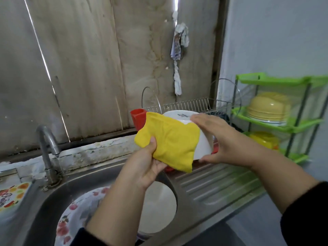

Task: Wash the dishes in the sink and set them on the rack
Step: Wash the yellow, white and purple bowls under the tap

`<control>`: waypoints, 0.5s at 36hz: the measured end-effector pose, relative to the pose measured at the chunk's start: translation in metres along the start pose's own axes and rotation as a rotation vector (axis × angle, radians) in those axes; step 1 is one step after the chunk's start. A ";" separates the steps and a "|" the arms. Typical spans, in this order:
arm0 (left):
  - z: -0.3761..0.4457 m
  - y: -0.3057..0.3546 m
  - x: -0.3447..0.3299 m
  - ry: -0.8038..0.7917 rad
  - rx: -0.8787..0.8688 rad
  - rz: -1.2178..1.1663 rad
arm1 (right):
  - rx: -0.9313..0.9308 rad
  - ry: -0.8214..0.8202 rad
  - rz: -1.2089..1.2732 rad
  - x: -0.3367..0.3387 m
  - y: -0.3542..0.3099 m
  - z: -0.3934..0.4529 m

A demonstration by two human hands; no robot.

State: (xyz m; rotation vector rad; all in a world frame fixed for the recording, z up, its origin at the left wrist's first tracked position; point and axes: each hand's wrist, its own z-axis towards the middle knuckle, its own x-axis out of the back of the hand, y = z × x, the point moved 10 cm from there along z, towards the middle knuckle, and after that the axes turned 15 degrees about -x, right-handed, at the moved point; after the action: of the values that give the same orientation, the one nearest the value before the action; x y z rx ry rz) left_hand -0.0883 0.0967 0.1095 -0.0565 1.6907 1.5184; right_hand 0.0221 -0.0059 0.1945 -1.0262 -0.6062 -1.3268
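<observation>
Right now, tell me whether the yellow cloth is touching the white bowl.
Touching. The head view shows the yellow cloth, gripped by the left hand, draped over the white bowl with no gap between them.

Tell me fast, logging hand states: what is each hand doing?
Left hand: pinches the yellow cloth against the white bowl.
Right hand: holds the white bowl.

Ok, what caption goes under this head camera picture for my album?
Left hand wipes a white bowl with a yellow cloth while the right hand holds it above the sink.
</observation>
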 end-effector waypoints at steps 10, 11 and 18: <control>0.068 0.016 -0.087 -0.089 -0.157 0.164 | -0.013 0.350 -0.310 0.084 0.048 0.019; 0.075 0.017 -0.099 -0.098 -0.171 0.170 | -0.034 0.369 -0.344 0.091 0.056 0.023; 0.128 0.019 -0.176 -0.125 -0.309 0.239 | -0.169 0.525 -0.579 0.135 0.109 0.045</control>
State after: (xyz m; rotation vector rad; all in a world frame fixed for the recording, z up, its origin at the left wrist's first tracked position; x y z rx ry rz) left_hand 0.0841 0.1247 0.2410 0.0797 1.3908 1.9122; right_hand 0.1609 -0.0404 0.3021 -0.5988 -0.4009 -2.0959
